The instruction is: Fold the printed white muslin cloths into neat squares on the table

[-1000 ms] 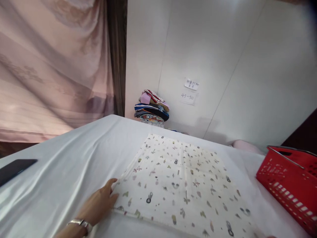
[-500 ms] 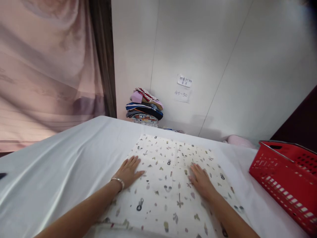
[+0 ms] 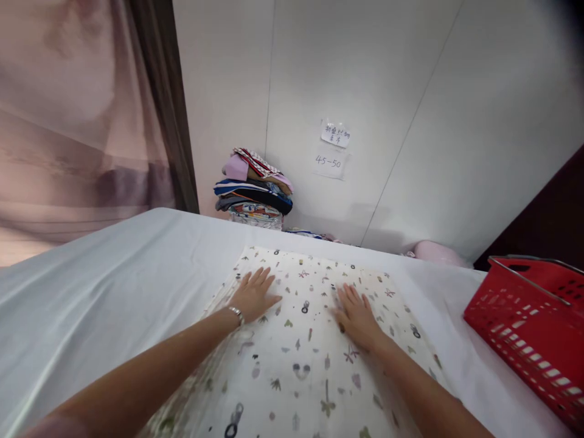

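A cream cloth (image 3: 310, 353) printed with small leaves and rings lies flat on a table under a white sheet (image 3: 114, 286). Both my hands rest palm down on its far half. My left hand (image 3: 254, 295), with a silver bracelet at the wrist, lies near the cloth's left edge, fingers stretched out and apart. My right hand (image 3: 356, 315) lies flat a little right of the middle, fingers spread toward the far edge. Neither hand holds anything.
A red plastic basket (image 3: 529, 328) with a metal handle stands at the right edge of the table. A stack of folded clothes (image 3: 253, 190) sits against the white wall behind, below two paper notes (image 3: 333, 149). A pink curtain (image 3: 68, 121) hangs at the left.
A second ago only my left hand touched the cloth's left edge. Both hands then came flat onto the cloth and have slid farther toward its far edge.
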### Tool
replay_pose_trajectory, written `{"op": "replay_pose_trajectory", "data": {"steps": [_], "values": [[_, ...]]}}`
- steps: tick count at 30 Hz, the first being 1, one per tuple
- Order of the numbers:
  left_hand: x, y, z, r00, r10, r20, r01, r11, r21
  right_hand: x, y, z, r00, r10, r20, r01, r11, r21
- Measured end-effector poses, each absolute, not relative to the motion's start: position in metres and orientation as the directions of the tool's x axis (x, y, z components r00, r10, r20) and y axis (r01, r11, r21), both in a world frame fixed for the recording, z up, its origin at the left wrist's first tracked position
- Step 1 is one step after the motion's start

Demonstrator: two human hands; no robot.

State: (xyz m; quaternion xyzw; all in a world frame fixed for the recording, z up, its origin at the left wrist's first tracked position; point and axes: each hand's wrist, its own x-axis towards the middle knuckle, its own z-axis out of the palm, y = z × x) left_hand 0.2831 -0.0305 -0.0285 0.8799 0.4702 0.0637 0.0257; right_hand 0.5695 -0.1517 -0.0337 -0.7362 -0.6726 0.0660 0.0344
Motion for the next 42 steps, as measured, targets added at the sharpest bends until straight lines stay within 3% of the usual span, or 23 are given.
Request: {"op": "replay_pose_trajectory", "data": {"steps": [3, 7, 13, 20, 27, 32, 42], "values": [[0.307, 0.007, -0.035, 0.502, 0.863, 0.049, 0.855, -0.504, 0.123, 0.56, -0.109, -0.029, 0.05, 0.997, -0.061, 0.987, -0.059, -0.15], [0.31, 0.035, -0.045, 0.372, 0.928, -0.012, 0.915, -0.364, 0.176, 0.572, -0.08, -0.041, 0.173, 0.977, -0.126, 0.968, -0.192, -0.162], [0.305, 0.037, -0.051, 0.377, 0.926, -0.021, 0.914, -0.368, 0.171, 0.601, -0.075, -0.046, 0.175, 0.97, -0.169, 0.964, -0.203, -0.172], [0.307, 0.041, -0.051, 0.376, 0.926, -0.023, 0.917, -0.369, 0.15, 0.666, -0.064, -0.045, 0.438, 0.888, -0.139, 0.886, -0.453, -0.103], [0.308, 0.04, -0.049, 0.375, 0.927, -0.02, 0.917, -0.368, 0.156, 0.674, -0.071, -0.045, 0.377, 0.92, -0.104, 0.911, -0.389, -0.141], [0.308, 0.041, -0.05, 0.379, 0.925, -0.006, 0.914, -0.373, 0.16, 0.686, -0.089, -0.052, 0.458, 0.885, -0.081, 0.878, -0.465, -0.112], [0.303, 0.09, -0.048, 0.323, 0.946, 0.006, 0.937, -0.321, 0.138, 0.691, -0.088, -0.06, 0.463, 0.883, -0.077, 0.877, -0.469, -0.107]]}}
